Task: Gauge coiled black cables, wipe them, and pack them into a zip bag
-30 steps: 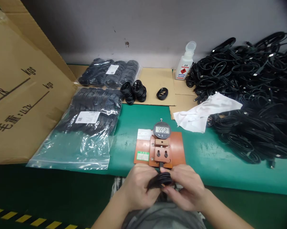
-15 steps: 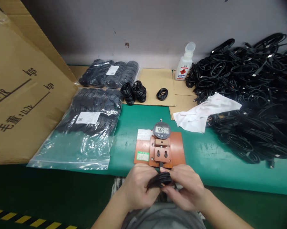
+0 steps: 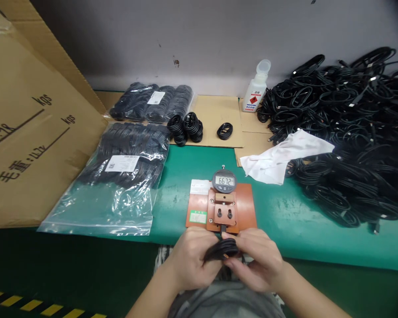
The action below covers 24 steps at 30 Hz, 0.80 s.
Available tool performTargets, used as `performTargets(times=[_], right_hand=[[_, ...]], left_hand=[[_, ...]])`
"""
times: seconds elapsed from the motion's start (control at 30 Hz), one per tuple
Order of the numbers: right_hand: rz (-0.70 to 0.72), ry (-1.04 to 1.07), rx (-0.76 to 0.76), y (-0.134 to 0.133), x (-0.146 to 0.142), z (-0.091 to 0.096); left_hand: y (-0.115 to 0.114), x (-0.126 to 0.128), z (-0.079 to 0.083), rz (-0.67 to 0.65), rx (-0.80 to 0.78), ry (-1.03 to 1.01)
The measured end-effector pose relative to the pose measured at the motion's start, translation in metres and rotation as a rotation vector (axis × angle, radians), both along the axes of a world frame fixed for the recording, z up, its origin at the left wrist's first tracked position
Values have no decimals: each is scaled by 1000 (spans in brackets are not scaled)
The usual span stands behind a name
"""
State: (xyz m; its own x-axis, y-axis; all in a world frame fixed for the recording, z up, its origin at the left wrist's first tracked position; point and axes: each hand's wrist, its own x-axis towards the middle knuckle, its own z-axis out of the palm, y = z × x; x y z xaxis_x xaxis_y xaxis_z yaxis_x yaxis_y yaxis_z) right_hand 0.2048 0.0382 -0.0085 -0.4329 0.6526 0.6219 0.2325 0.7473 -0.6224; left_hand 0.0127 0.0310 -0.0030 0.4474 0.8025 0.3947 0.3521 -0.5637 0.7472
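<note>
My left hand [image 3: 190, 260] and my right hand [image 3: 257, 260] are both closed around one coiled black cable [image 3: 223, 250] at the near edge of the green table [image 3: 285, 221]. The cable's plug end reaches into the front slot of a brown test fixture [image 3: 243, 207]. On that fixture stands a round digital gauge [image 3: 224, 181] showing 6672. Both hands sit just in front of the fixture, touching each other over the coil.
A large heap of loose black cables [image 3: 351, 145] fills the right side, with a white cloth [image 3: 281, 154] at its edge. Bagged cables [image 3: 126, 168] lie left, beside a cardboard box [image 3: 30, 132]. A few coils [image 3: 185, 126] and a white bottle [image 3: 257, 88] stand at the back.
The gauge reading changed from 5558 to 6693 and now 6672. Both hands and the coil have stayed in place.
</note>
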Motion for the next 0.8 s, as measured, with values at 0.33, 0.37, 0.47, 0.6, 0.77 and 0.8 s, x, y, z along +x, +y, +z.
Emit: performTargets(times=[0.33, 0.37, 0.47, 0.6, 0.77, 0.8], right_hand=[[2, 12, 5, 0, -1, 0], [0, 14, 5, 0, -1, 0], [-1, 16, 1, 0, 0, -1], [6, 12, -7, 0, 0, -1], [8, 3, -9, -1, 0, 0], [8, 3, -11, -1, 0, 0]], left_hand=[[0, 0, -2, 0, 12, -9], [0, 0, -2, 0, 12, -8], [0, 0, -1, -2, 11, -9], [0, 0, -1, -5, 9, -11], [-1, 0, -2, -3, -1, -6], [-1, 0, -2, -3, -4, -4]])
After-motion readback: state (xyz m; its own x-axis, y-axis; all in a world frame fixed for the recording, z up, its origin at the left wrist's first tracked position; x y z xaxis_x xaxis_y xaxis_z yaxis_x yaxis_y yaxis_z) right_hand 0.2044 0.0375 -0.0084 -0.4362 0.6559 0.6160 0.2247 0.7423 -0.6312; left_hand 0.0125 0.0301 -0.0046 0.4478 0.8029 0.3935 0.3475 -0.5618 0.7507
